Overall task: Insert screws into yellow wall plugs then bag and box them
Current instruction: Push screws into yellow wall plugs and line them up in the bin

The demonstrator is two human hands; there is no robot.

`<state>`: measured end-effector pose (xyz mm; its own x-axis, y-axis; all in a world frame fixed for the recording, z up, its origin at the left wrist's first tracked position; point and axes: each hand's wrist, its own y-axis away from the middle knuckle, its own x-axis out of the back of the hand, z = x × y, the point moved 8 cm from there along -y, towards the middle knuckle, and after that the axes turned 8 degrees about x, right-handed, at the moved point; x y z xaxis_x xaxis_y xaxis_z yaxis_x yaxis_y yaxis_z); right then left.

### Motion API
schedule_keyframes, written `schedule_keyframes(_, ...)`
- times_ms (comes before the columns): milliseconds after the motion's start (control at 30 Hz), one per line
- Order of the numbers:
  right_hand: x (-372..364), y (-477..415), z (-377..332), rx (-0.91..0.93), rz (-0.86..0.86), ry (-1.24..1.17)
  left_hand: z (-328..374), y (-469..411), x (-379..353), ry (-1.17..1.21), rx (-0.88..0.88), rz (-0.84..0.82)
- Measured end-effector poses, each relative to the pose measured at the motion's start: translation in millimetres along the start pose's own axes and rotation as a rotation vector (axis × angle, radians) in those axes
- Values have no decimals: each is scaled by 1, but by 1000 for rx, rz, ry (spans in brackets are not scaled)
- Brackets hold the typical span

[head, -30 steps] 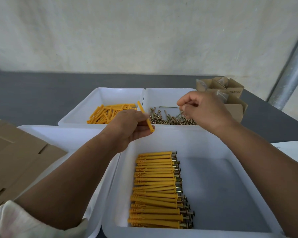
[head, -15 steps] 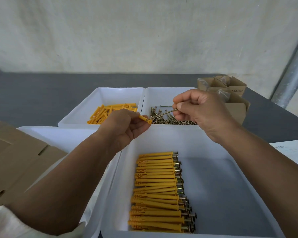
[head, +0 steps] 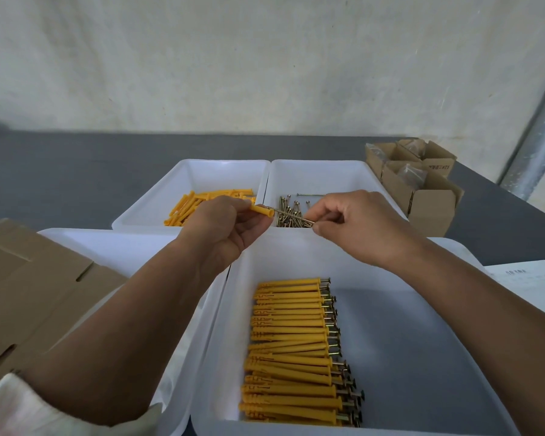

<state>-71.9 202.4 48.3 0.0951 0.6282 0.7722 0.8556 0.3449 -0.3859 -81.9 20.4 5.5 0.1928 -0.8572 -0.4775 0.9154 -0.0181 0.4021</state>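
Note:
My left hand pinches a yellow wall plug, its open end pointing right. A long screw is pinched in my right hand, and its tip sits in the plug's open end. Both hands hover above the far rim of the near white bin, which holds a neat row of several assembled plugs with screws. Behind it, one white bin holds loose yellow plugs and the bin to its right holds loose screws.
Flattened cardboard lies at the left over another white bin. Small open cardboard boxes with plastic bags stand at the back right. A white sheet lies at the right edge. A metal post rises at far right.
My right hand brought the screw from the screw bin toward the plug. The left hand turned the plug level, and the screw's tip now enters the plug's end.

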Motion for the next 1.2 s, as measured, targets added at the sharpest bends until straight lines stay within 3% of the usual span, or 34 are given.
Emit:
schedule_keyframes(800,-4,4,-4,-36,-103,9,3,-2,2,-100,-83,56)
schedule_keyframes(1200,-10,5,3,-95,-96,-186,-4,1,-9,-236,-69,-32)
